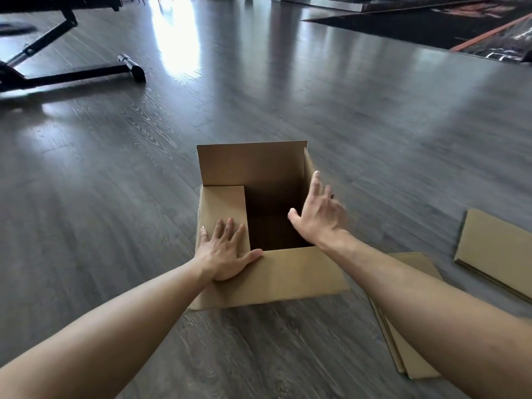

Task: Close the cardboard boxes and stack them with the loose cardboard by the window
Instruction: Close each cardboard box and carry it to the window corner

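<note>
A brown cardboard box (290,276) stands open on the grey wood floor right in front of me. Its far flap stands up and its near flap hangs outward. My left hand (223,254) lies flat, fingers spread, on the left flap, which is folded down over the opening. My right hand (319,214) has straight fingers against the upright right flap, thumb over the dark inside of the box. Flat loose cardboard (411,358) lies under my right forearm, and another flat stack (498,249) lies further right.
A black metal frame with a tube foot (131,67) stands at the far left. A dark rug with an orange stripe (431,27) covers the far right floor. Bright window light reflects on the floor (175,38) at the back.
</note>
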Action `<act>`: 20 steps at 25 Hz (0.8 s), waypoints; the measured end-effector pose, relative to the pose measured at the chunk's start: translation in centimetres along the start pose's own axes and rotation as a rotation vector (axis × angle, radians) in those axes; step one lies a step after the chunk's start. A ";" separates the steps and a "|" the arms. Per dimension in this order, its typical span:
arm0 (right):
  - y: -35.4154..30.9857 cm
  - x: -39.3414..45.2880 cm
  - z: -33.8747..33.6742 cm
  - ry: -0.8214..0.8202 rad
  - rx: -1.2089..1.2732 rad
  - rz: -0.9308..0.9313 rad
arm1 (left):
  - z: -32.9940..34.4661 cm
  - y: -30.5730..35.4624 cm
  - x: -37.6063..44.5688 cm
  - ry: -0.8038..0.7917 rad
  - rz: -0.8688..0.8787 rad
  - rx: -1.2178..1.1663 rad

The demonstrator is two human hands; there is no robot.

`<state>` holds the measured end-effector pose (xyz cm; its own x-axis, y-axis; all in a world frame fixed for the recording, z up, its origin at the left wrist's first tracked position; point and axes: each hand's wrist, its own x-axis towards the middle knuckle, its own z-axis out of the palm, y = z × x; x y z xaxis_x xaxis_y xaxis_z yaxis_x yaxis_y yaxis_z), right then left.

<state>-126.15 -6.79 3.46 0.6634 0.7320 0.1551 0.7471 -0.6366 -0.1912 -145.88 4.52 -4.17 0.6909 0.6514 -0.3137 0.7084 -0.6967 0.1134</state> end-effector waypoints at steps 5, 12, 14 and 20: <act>-0.6 -3.5 2.4 -0.458 0.129 -0.334 | 0.0 -0.5 0.0 0.014 0.011 0.018; 0.2 -5.0 3.4 -0.820 -0.170 -0.521 | -0.2 -1.1 -0.3 0.023 0.037 0.008; -0.4 -4.8 2.8 -0.853 -0.205 -0.539 | -0.8 -1.0 -0.4 0.013 0.034 0.014; -1.6 -0.3 -1.5 -0.841 0.030 -0.452 | -7.4 0.2 1.1 -0.147 -0.013 -0.128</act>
<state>-127.49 -6.32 5.20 0.0566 0.8494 -0.5247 0.9163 -0.2529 -0.3105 -143.91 7.30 2.53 0.6598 0.6025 -0.4490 0.7360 -0.6385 0.2249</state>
